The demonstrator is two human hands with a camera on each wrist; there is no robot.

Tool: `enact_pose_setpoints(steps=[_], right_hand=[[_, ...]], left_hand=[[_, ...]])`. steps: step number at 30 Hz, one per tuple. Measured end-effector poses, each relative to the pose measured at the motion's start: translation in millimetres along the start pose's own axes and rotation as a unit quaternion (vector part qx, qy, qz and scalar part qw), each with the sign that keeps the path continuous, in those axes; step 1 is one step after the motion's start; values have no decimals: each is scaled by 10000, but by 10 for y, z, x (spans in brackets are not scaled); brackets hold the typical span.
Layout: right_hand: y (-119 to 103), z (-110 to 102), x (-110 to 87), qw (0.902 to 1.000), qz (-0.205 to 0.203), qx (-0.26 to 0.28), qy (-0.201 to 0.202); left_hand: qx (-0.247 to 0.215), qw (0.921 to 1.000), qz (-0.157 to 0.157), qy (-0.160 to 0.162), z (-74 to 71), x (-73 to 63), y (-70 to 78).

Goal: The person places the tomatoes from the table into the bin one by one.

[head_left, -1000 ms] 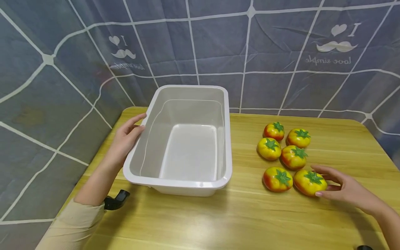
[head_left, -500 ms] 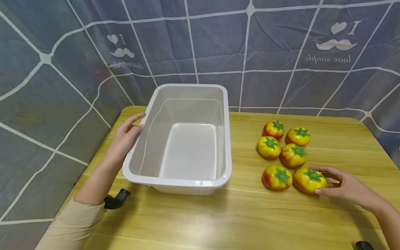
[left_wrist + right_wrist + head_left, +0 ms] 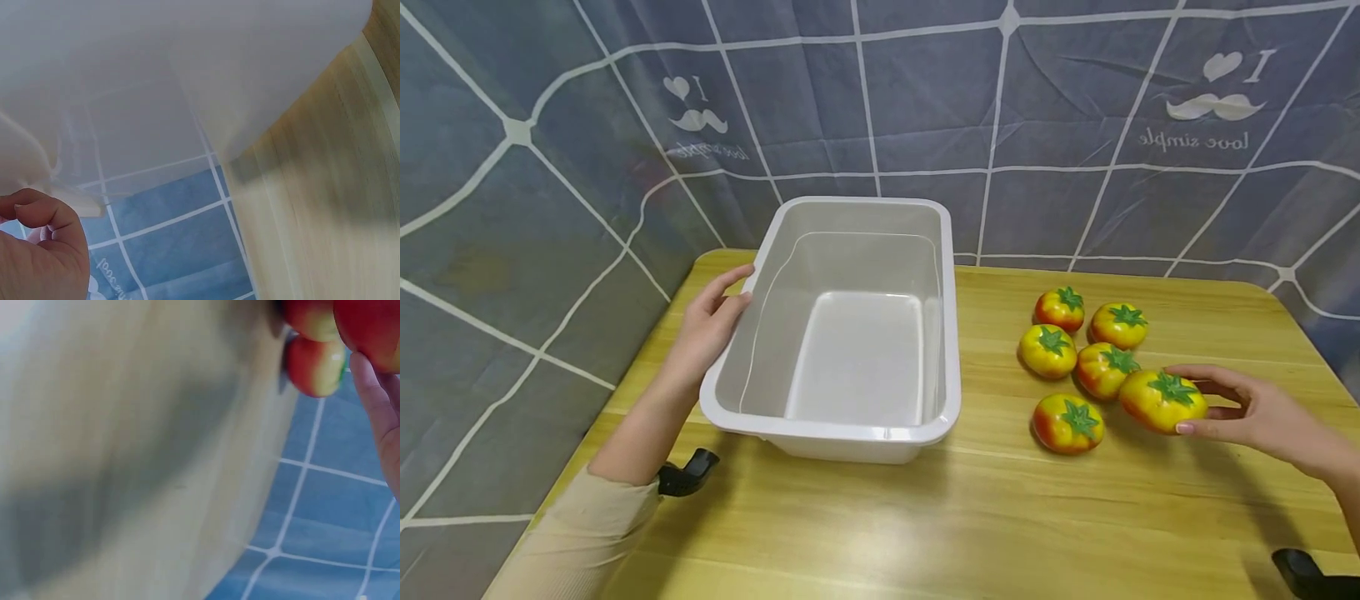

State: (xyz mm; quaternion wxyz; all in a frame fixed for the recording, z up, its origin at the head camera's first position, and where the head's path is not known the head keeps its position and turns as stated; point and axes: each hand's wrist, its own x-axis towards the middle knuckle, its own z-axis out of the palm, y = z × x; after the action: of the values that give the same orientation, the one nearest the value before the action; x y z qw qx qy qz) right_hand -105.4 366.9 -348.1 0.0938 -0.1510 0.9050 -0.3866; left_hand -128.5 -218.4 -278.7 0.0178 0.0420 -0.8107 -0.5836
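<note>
My left hand (image 3: 709,329) grips the left rim of a light-grey plastic tub (image 3: 951,358), which stands upright with nothing inside. In the left wrist view the left hand (image 3: 47,250) shows with its thumb bent close to the rim. On the right, my right hand (image 3: 1247,408) holds a yellow-and-red tomato (image 3: 1150,404) with a green star-shaped top, between thumb and fingers, just above the tabletop. Part of that tomato (image 3: 375,331) and a few fingers show in the right wrist view. Several similar tomatoes (image 3: 1067,423) lie close together left of and behind the held one.
A light wooden table (image 3: 880,533) carries everything. Blue-grey checked curtain (image 3: 925,108) hangs along its back and left sides. A black wrist strap part (image 3: 688,473) juts out beside the left forearm, and another black piece (image 3: 1311,575) shows at the right.
My right hand has lifted the tomato off the table and moved it slightly right and away from me. The left hand stays on the tub's rim.
</note>
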Motion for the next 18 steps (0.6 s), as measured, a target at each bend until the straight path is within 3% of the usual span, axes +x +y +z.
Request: enact_pose_setpoints(steps=[7, 18], right_hand=[[-250, -177, 152, 9999, -108, -82, 9], [-798, -435, 542, 9989, -133, -419, 151]], left_hand=[[10, 10000, -17, 37, -12, 9, -20], [-96, 9999, -99, -28, -5, 3, -5]])
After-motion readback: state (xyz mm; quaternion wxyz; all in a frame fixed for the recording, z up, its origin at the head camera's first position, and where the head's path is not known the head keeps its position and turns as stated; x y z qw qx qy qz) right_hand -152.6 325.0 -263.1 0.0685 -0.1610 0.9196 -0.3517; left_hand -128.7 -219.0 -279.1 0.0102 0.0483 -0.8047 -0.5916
